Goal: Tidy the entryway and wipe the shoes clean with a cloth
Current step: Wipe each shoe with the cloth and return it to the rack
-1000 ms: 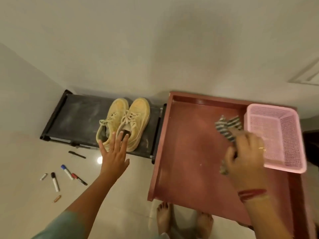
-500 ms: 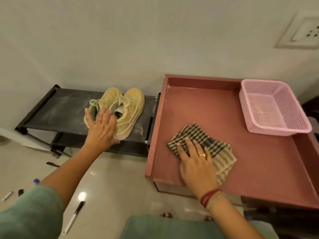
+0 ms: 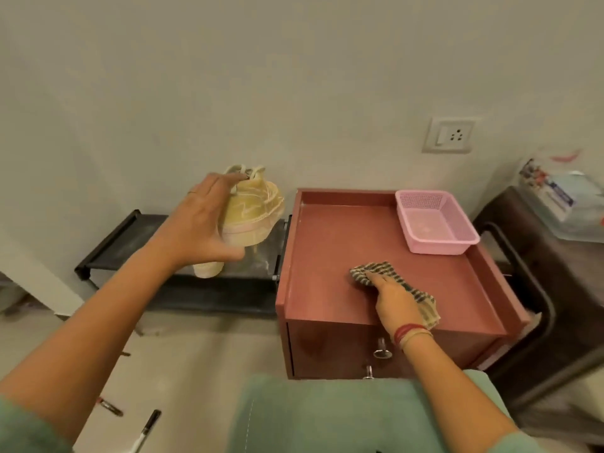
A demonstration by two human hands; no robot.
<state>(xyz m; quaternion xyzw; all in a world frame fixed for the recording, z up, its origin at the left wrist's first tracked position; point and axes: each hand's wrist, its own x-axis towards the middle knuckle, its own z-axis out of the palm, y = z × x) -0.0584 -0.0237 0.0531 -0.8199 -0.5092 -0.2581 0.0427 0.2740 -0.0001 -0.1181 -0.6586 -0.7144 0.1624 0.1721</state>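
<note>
Yellow shoe; green-beige checked cloth; pink basket; reddish-brown cabinet.

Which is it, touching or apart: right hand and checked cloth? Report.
Touching. The head view shows the right hand lying flat on the checked cloth, with cloth showing beyond its fingers.

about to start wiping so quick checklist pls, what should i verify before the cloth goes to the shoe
1. Shoe in hand: ok. The left hand holds one yellow shoe above the rack.
2. Cloth picked up: not ok. The right hand rests on the checked cloth, which lies on the cabinet.
3. Second shoe safe: ok, it sits on the rack.
4. Where the shoe is dirty: cannot tell.
5. Floor tidy: not ok, markers lie there.
</note>
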